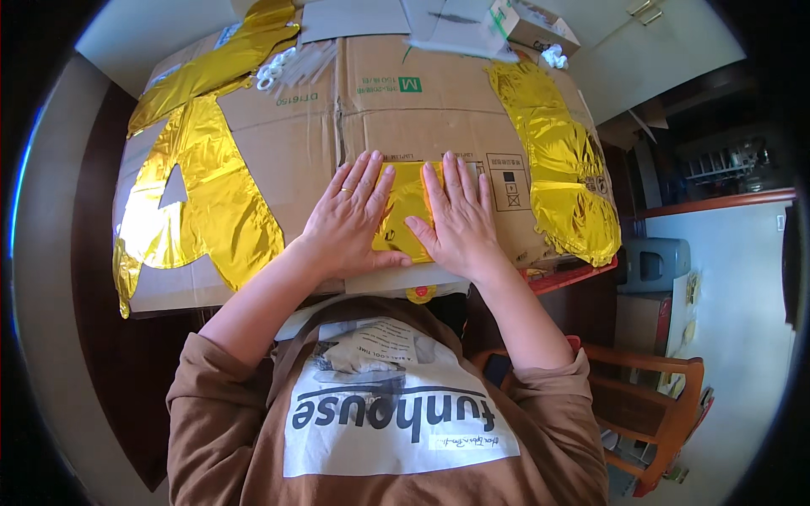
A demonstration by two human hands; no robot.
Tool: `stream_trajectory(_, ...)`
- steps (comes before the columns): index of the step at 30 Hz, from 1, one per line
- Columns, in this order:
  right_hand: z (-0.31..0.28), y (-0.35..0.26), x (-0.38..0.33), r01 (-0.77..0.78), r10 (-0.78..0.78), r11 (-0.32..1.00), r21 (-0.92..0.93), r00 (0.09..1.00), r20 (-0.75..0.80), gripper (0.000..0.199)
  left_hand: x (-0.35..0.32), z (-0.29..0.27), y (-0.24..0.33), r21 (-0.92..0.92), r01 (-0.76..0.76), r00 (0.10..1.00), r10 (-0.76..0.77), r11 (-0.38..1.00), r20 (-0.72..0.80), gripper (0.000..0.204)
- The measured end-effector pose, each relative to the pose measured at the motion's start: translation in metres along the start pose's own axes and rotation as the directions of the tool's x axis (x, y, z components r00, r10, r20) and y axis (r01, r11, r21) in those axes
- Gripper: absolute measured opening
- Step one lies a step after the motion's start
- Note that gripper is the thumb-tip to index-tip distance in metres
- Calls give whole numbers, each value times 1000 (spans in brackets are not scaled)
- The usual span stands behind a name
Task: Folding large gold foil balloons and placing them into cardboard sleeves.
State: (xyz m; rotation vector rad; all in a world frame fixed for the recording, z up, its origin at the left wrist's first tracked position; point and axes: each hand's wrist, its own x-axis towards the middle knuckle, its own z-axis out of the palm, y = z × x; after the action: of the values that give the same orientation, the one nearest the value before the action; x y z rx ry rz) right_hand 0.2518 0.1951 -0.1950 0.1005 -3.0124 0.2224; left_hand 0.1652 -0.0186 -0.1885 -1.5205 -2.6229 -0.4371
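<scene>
Flattened cardboard [405, 126] covers the counter [110, 51], printed side up. On it, at the near edge, I see a folded gold foil piece [403, 211] pinned between both hands. Left hand [348, 221] lies flat on the foil's left part, fingers [359, 181] spread and extended, thumb along the foil's lower edge. Right hand [460, 221] lies flat on its right part, thumb resting on the foil face. Neither hand is curled round anything; both are open palms pressing down.

Key relation: the foil's long axis runs away from me, and it sits dead centre between the two hands, so both are equally near; only the middle strip shows.

Outward: a large gold foil balloon shaped like a letter [194, 198] lies flat at left, well apart. Another crumpled gold foil balloon [561, 160] lies at right. Small white plastic bits [274, 72] and a small carton [540, 25] sit at the far edge. Wooden chair [650, 396] lower right.
</scene>
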Motion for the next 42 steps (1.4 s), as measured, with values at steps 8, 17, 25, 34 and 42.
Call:
stream_trajectory(8, -2, -2, -1, -37, 34, 998, 52, 998, 49, 86, 17, -3, 41, -114, 176, 972, -191, 978, -139, 107)
stream_trajectory(17, -20, 35, -37, -22, 393, 619, 785, 874, -285, 41, 19, 29, 37, 51, 196, 975, -189, 979, -117, 98)
stream_trajectory(25, -24, 4, -117, -563, 559, 123, 817, 719, 412, 37, 18, 26, 38, 67, 204, 976, -198, 977, -88, 97)
stream_trajectory(34, -25, 17, -119, -434, 749, 14, 901, 601, 278, 26, 23, 21, 41, 74, 226, 974, -223, 971, -37, 99)
stream_trajectory(42, -84, 126, -173, -187, 914, 153, 970, 400, -67, 19, 20, 26, 38, 56, 209, 976, -205, 976, -69, 100)
